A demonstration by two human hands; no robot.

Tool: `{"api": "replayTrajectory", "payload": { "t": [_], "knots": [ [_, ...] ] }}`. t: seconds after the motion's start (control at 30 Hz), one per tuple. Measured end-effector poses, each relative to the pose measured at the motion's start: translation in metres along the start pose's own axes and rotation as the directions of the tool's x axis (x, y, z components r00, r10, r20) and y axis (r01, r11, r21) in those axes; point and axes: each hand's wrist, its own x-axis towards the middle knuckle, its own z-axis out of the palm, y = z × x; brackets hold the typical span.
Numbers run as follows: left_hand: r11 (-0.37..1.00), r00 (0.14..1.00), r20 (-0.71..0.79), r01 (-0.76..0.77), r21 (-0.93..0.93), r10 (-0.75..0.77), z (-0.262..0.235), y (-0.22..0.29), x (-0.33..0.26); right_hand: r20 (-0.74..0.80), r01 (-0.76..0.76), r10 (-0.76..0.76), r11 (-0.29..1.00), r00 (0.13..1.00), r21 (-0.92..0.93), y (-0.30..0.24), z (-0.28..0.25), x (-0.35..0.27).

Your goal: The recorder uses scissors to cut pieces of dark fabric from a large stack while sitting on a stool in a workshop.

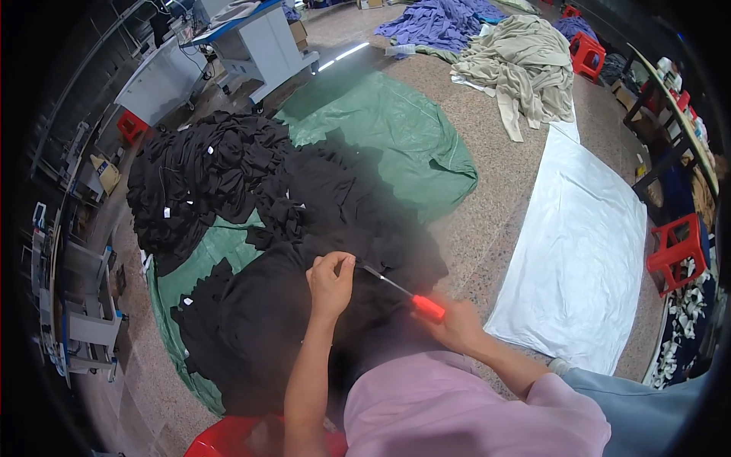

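Note:
My right hand (pixel 451 321) is closed round the red handle of a tool (pixel 429 308). Its thin metal shaft points up and left, and the kind of tool is not clear. Beside the shaft's far end, my left hand (pixel 331 286) is closed in a pinch. What lies between those fingertips is too small to tell. Beneath both hands spreads dark cloth (pixel 259 305), draped across my lap and blurred at its right side. Joined to it farther off is a heap of black garments (pixel 205 167) with small white tags.
Green sheeting (pixel 388 129) lies under the black heap. To the right is a white sheet (pixel 571 251), with a beige cloth pile (pixel 521 65) behind it. Red stools (pixel 676 254) stand at the right. A wheeled table (pixel 259 57) is at the back left.

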Motion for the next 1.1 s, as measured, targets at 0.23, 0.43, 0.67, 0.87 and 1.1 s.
{"api": "replayTrajectory", "payload": {
  "t": [0.23, 0.43, 0.67, 0.87, 1.1],
  "knots": [
    [0.911, 0.983, 0.102, 0.182, -0.371, -0.155, -0.002, -0.023, 0.004, -0.010, -0.035, 0.035, 0.999, 0.999, -0.012, -0.002, 0.002, -0.002],
    [0.881, 0.981, 0.138, 0.185, -0.435, -0.138, -0.006, -0.026, 0.001, 0.022, -0.012, 0.012, 1.000, 1.000, -0.001, -0.005, 0.002, -0.001],
    [0.869, 0.970, 0.184, 0.225, -0.440, -0.158, -0.010, -0.021, 0.002, 0.023, -0.029, 0.029, 0.999, 0.999, 0.014, -0.007, 0.006, -0.001],
    [0.881, 0.973, 0.191, 0.202, -0.427, -0.130, -0.010, -0.020, 0.002, -0.002, -0.060, 0.061, 0.997, 0.998, 0.054, -0.005, 0.003, 0.001],
    [0.937, 0.984, 0.142, 0.149, -0.315, -0.109, -0.009, -0.009, -0.001, 0.002, -0.031, 0.031, 0.999, 1.000, 0.028, -0.001, -0.004, -0.004]
  ]
}}
